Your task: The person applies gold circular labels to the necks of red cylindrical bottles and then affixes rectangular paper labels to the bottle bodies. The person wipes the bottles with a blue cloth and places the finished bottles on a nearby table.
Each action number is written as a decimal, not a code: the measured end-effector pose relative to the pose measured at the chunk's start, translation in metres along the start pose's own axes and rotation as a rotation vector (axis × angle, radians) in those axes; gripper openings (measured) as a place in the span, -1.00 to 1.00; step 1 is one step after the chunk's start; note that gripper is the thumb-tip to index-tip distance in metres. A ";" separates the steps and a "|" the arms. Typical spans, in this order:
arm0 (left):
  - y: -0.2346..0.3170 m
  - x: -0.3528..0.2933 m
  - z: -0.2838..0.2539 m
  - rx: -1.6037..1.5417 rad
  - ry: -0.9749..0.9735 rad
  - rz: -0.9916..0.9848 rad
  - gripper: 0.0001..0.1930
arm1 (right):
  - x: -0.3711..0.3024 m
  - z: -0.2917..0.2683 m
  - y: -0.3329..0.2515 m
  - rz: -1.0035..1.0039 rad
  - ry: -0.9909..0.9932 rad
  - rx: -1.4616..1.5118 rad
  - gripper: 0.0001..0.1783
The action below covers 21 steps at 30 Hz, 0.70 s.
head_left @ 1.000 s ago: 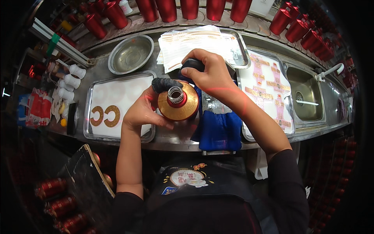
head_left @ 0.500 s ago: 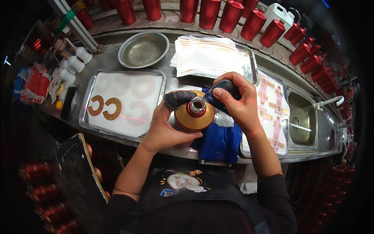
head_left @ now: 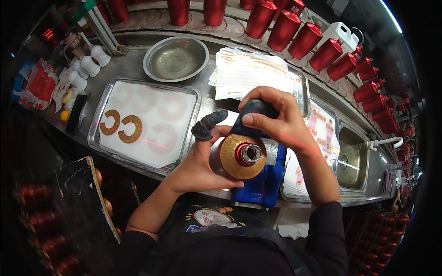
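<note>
My left hand (head_left: 195, 165) grips a bottle (head_left: 232, 156) with a gold ring on its shoulder and an uncapped, threaded neck tipped to the right. A black cover (head_left: 209, 125) sits on one finger of this hand. In my right hand (head_left: 283, 122) is a flat dark scraper-like piece (head_left: 253, 112), its lower edge at the bottle's far shoulder; whether it presses there I cannot tell. Below the bottle lies a blue cloth-covered pad (head_left: 258, 186). Two gold C-shaped labels (head_left: 130, 129) lie on a white sheet in the metal tray (head_left: 95, 133) to the left.
A metal bowl (head_left: 155, 57) stands behind the tray. Right of it is a stack of printed sheets (head_left: 253, 73). Pink-and-gold labels (head_left: 322, 129) fill another tray, beside a sink (head_left: 361, 158) with a white faucet (head_left: 386, 144). Red bottles (head_left: 284, 30) line a conveyor at the back.
The bottle has moved down and right and tipped, its neck now pointing right. My right hand has shifted the dark piece from beside the neck to the far shoulder. The view has shifted slightly.
</note>
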State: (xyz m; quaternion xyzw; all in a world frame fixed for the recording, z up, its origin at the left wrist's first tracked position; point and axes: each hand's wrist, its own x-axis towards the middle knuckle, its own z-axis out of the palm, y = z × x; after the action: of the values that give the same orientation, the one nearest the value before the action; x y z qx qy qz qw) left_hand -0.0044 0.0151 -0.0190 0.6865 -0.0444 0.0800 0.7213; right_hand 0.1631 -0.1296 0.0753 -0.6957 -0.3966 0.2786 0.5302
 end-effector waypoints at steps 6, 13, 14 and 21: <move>-0.004 0.001 -0.008 -0.034 -0.037 -0.077 0.13 | 0.018 0.000 0.012 -0.094 -0.180 0.228 -0.72; 0.001 0.003 -0.005 0.007 -0.032 0.035 0.04 | 0.012 -0.004 0.007 -0.068 -0.058 0.076 -0.73; 0.000 0.003 -0.005 0.031 -0.027 0.041 0.05 | 0.009 -0.005 0.006 -0.084 -0.104 0.010 -0.72; 0.001 0.000 0.009 0.241 0.124 0.303 -0.11 | -0.027 -0.006 0.015 -0.082 0.219 -0.061 -0.76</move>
State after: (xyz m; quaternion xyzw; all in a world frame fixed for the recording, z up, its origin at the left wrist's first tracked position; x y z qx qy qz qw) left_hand -0.0043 0.0058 -0.0174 0.7469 -0.0928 0.2348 0.6151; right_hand 0.1569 -0.1574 0.0620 -0.7209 -0.3730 0.1668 0.5597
